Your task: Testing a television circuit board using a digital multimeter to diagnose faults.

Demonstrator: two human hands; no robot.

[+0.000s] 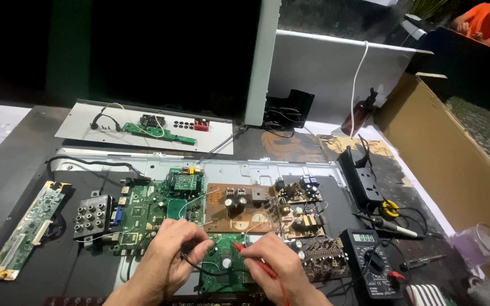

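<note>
My left hand [168,258] pinches a black test probe [191,248] over a small green circuit board [225,266] at the near edge of the bench. My right hand [276,266] grips a red test probe [250,255], its tip touching the same board. A black lead loops from the left hand across the board. The red lead runs down past my right wrist. A black digital multimeter [372,263] lies just right of my right hand.
A large green main board [154,209] and a brown power board [250,207] sit on a metal chassis [256,167]. A long narrow green board [26,229] lies far left. A power strip [364,181], soldering iron [389,225], clear cup [486,243] and cardboard [455,153] stand right.
</note>
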